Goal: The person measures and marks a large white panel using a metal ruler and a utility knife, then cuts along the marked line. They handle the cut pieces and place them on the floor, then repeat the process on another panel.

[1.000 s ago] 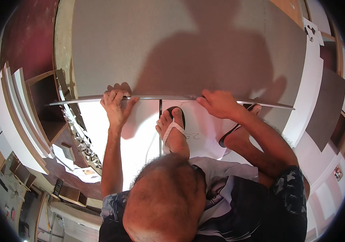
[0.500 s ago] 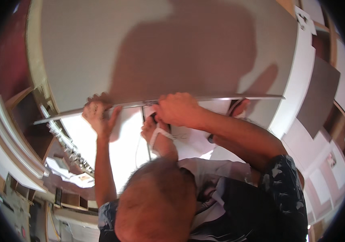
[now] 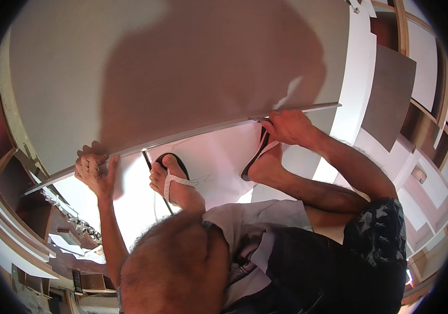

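Observation:
A long thin metal-looking strip (image 3: 198, 129) lies across the near part of a large grey-brown board (image 3: 182, 68). My left hand (image 3: 96, 172) rests on the strip near its left end, fingers spread and thumb apart. Toward the strip's right end my right hand (image 3: 293, 127) is closed, its fingers curled down against the strip. Something small and dark shows at its fingertips, too hidden to name. My shadow covers much of the board.
My sandalled feet, the left foot (image 3: 169, 178) and the right foot (image 3: 266, 162), stand on a white surface just nearer than the strip. White panels (image 3: 357, 78) and a dark grey sheet (image 3: 389, 97) lie at the right. Wooden cabinet parts (image 3: 30, 204) stand at the left.
My right hand has slid to the right along the strip, away from my left foot. My left hand keeps its place on the strip. The whole view has shifted and turned slightly.

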The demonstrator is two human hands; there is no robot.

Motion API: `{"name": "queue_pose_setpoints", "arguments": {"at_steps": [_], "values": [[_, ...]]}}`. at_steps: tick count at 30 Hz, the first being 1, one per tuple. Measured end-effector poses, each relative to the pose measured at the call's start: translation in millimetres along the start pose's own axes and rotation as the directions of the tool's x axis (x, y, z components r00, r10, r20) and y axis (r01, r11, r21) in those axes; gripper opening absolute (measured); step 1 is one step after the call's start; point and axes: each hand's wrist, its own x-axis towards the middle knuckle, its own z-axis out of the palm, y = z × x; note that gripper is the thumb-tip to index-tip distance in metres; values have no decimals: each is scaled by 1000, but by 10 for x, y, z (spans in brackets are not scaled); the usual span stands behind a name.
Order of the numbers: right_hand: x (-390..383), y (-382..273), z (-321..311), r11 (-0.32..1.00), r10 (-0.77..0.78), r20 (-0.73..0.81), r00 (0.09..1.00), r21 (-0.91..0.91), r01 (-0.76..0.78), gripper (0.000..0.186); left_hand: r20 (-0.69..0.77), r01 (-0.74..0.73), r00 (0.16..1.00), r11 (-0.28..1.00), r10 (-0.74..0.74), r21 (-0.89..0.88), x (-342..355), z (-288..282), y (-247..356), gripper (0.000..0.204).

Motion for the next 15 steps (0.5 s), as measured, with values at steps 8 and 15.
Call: {"name": "queue_pose_setpoints", "arguments": {"at_steps": [8, 15], "values": [[-47, 199, 74, 1000, 7, -1, 1000, -10, -7, 55, -43, -32, 999, 999, 33, 18, 79, -57, 115, 35], [-133, 424, -167, 987, -2, -18, 1000, 159, 5, 58, 8, 11, 1000, 999, -12, 47, -44, 4, 31, 34]]}}
